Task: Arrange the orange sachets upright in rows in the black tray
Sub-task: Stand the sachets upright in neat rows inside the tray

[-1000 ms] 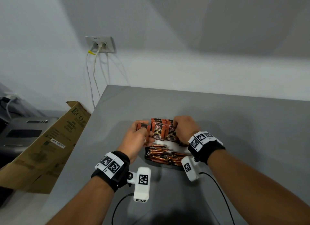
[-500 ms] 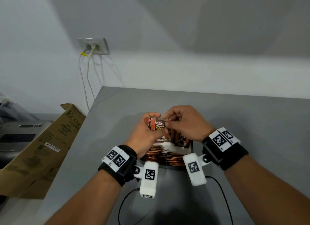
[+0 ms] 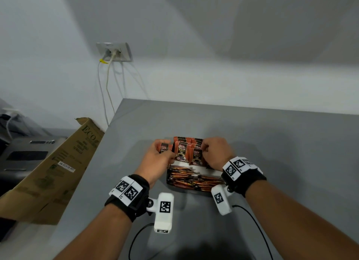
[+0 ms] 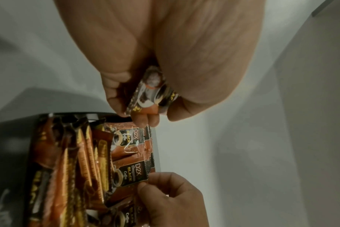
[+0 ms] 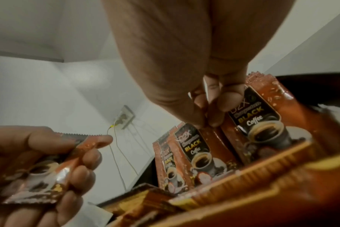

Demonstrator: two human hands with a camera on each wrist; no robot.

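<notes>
The black tray (image 3: pixel 168 182) sits on the grey table, its near half filled with flat orange stick packs (image 3: pixel 192 180). Several orange "Black Coffee" sachets (image 3: pixel 181 153) stand upright in rows in its far half. My left hand (image 3: pixel 165 153) grips one loose orange sachet (image 3: pixel 163 148) just left of the rows; the same held sachet (image 4: pixel 145 98) fills the left wrist view. My right hand (image 3: pixel 204 151) pinches the top edge of an upright front-row sachet (image 3: pixel 196 156). Close up, the right hand's fingertips (image 5: pixel 213 116) close on that sachet (image 5: pixel 213 138) between its neighbours.
A folded cardboard box (image 3: pixel 48 172) leans against the table's left edge, with a grey machine (image 3: pixel 25 155) behind it. A wall socket (image 3: pixel 114 52) with hanging cables is at the back left. Black cables (image 3: pixel 252 221) trail from the wrist cameras over the near table.
Half a second ago both hands held one sachet raised above the tray. They have since dropped and parted: the left keeps a sachet, the right is down at the upright rows.
</notes>
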